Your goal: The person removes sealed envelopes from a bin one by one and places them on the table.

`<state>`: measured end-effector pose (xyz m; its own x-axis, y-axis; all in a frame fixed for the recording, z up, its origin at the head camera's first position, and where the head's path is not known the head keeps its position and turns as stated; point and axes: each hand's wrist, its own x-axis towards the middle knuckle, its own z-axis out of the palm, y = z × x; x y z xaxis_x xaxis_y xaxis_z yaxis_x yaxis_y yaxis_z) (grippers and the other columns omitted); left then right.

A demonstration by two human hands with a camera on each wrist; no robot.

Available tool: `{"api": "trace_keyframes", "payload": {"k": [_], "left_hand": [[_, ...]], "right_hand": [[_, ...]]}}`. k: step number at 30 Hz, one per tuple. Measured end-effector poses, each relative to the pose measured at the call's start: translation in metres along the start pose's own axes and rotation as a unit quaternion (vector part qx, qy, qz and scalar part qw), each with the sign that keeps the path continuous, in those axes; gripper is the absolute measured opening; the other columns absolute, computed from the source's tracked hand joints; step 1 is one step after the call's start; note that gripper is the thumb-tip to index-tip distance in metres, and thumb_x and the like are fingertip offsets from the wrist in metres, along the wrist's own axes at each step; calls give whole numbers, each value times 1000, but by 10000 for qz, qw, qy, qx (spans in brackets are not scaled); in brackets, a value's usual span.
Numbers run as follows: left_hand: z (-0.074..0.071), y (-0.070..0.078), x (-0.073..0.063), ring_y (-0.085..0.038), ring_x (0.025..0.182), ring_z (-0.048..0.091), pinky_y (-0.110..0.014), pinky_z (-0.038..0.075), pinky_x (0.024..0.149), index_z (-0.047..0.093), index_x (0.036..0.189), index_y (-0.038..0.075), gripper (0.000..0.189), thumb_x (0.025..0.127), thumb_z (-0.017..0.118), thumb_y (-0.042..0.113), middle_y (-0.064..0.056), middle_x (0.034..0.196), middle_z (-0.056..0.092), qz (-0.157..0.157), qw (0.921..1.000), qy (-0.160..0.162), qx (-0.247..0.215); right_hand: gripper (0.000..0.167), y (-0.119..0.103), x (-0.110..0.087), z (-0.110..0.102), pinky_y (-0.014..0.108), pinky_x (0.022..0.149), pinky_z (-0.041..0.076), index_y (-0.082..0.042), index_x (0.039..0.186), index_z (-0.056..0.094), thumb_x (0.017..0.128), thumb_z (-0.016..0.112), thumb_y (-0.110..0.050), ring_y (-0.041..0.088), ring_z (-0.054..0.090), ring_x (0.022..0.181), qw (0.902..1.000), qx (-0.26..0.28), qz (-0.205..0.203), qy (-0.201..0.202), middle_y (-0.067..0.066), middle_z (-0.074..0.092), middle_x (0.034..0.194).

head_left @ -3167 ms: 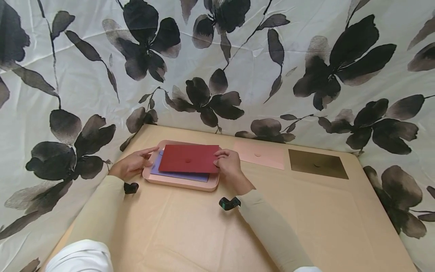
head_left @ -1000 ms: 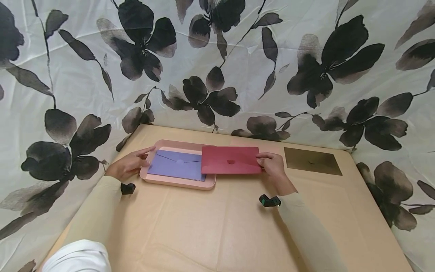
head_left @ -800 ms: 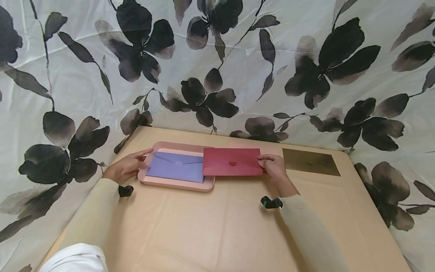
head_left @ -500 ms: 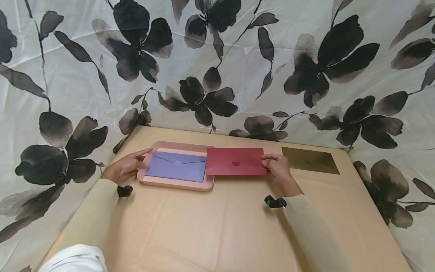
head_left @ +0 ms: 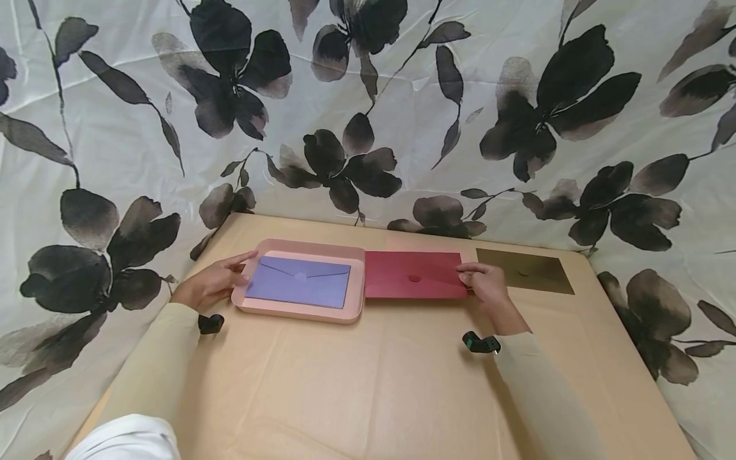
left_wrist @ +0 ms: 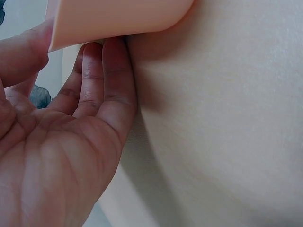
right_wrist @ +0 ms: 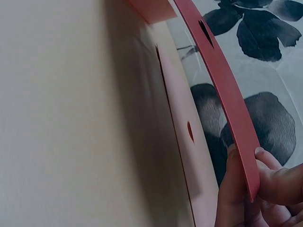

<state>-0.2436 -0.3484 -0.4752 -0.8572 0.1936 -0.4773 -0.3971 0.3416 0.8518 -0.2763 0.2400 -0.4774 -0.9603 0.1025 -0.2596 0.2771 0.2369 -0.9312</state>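
A purple envelope (head_left: 299,281) lies flap side up in the pink tray (head_left: 355,281). At the tray's left end, my left hand (head_left: 209,282) holds its edge, and the left wrist view shows fingertips against the tray's (left_wrist: 113,19) underside. My right hand (head_left: 487,291) pinches the right end of a red envelope (head_left: 414,275), thumb on one face and fingers on the other. Held just above the table, the red envelope (right_wrist: 227,94) hangs over a pale pink envelope (right_wrist: 182,123), which it mostly covers in the head view.
A gold envelope (head_left: 524,271) lies on the table right of my right hand. The wooden-coloured table (head_left: 345,383) ends at a white curtain (head_left: 425,115) with dark flowers behind it.
The red envelope has moved right with my right hand, from above the purple envelope and tray to beside the tray. My left hand has stayed at the tray's left end.
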Motion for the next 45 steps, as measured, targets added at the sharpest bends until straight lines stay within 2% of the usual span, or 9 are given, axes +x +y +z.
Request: {"api": "trace_keyframes", "payload": {"k": [3,5,6,15,20,33,45], "left_hand": [[0,1,0,-43,157,16,-57,25,127,7,168,27,85,102,54,0,-29,173,-3,62,10000,-50,-49],[0,2,0,-43,157,16,-57,26,127,6,168,26,85,102,54,0,-30,172,-3,96,9999,-80,-44],[-1,2,0,-43,157,16,-57,25,127,6,168,26,85,102,53,-1,-30,172,-4,101,9999,-86,-37],[-3,1,-3,-44,159,5,-59,19,128,8,168,26,85,102,53,-1,-28,172,-13,42,10000,-25,-84],[-3,-2,-5,-44,160,6,-59,19,128,8,168,27,84,102,53,0,-26,173,-11,15,9999,-43,-103],[0,-3,-5,-44,160,7,-58,19,128,7,168,26,85,102,52,-1,-27,173,-10,109,9996,-89,-251],[2,0,-3,-45,160,5,-59,17,128,9,168,24,84,101,52,-1,-26,173,-11,80,9995,-54,-312]], "right_hand": [[33,2,-1,-7,20,67,56,3,132,67,101,62,-4,4,63,79,10000,-70,5,31,-4,67,99],[32,3,-1,-12,20,67,55,2,132,67,101,62,-4,3,64,78,9999,-91,27,56,-8,68,92],[32,4,-1,-14,20,67,56,2,132,68,101,63,-4,3,64,78,9999,-90,33,49,-12,66,87],[32,8,-4,-26,18,68,55,2,131,68,100,63,-4,1,63,78,9999,-73,101,119,-15,68,83],[32,13,-6,-35,19,66,54,2,131,68,100,64,-4,2,62,77,9999,-57,129,7,-16,68,83],[27,23,-6,-62,17,70,57,-1,125,72,100,64,-5,-1,64,80,9999,-55,132,34,-17,68,82],[30,31,-11,-89,16,72,56,1,129,70,101,63,-8,-3,62,81,9988,-467,42,158,-20,66,84]]}}
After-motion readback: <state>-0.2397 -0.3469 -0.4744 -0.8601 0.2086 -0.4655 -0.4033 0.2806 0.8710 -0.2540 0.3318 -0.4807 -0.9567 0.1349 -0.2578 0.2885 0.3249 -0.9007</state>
